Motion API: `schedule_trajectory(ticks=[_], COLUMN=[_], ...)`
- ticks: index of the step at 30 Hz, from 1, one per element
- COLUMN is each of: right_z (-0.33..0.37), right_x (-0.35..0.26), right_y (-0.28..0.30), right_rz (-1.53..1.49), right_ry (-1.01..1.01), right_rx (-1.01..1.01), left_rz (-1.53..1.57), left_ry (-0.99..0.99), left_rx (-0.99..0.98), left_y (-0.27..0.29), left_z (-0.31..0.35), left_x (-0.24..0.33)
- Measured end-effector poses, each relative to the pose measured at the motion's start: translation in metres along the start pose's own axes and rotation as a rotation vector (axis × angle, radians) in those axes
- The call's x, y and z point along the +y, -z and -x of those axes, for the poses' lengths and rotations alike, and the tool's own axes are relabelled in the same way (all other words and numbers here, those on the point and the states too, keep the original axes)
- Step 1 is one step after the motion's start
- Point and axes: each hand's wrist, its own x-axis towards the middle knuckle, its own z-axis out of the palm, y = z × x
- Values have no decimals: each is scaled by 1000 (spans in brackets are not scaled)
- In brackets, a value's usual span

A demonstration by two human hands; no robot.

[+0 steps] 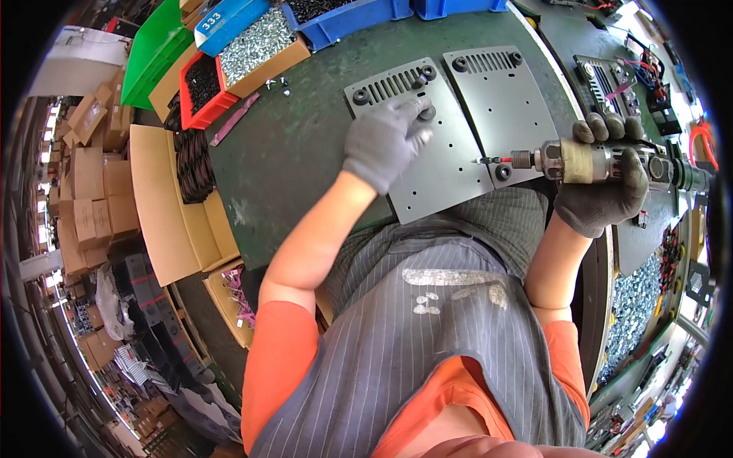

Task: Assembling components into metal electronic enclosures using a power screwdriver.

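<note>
My left hand, in a grey glove, is over the left grey metal plate. Its thumb and fingertips close on a small black round foot. Another loose black foot lies just beyond the fingers, near the plate's slots. Black feet also sit at that plate's two far corners. My right hand, gloved too, grips a power screwdriver. Its bit points left, above the near part of the right metal plate. A black foot sits close under the bit.
On the green bench, a red bin of black screws and a carton of silver screws stand far left. Blue bins line the back. An open cardboard box with black parts stands left. Another workstation lies right.
</note>
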Motion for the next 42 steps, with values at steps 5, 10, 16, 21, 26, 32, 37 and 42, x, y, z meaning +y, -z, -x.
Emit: schedule_trajectory(ticks=[5,10,16,21,26,32,37,42], right_z=[9,19,28,29,31,25,19,14], right_x=[-11,-13,-11,6,26,36,39,29], right_y=[7,2,-6,-12,-17,-19,-22,-28], right_rz=[97,241,325,308,496,627,590,591], right_ry=[-16,-27,-75,-145,-176,-259,-253,-407], right_rx=[-20,-33,-124,-152,-272,-324,-379,-335], left_rz=[238,156,132,77,103,634,1477,1609], left_ry=[144,167,-45,-31,-7,300,655,616], left_rx=[-363,-309,-368,-271,-275,-139,-158,-80], left_y=[-8,-20,-23,-40,-38,-28,-22,-15], left_z=[-13,4,25,36,35,24,19,19], left_x=[-3,22,42,57,60,37,6,12])
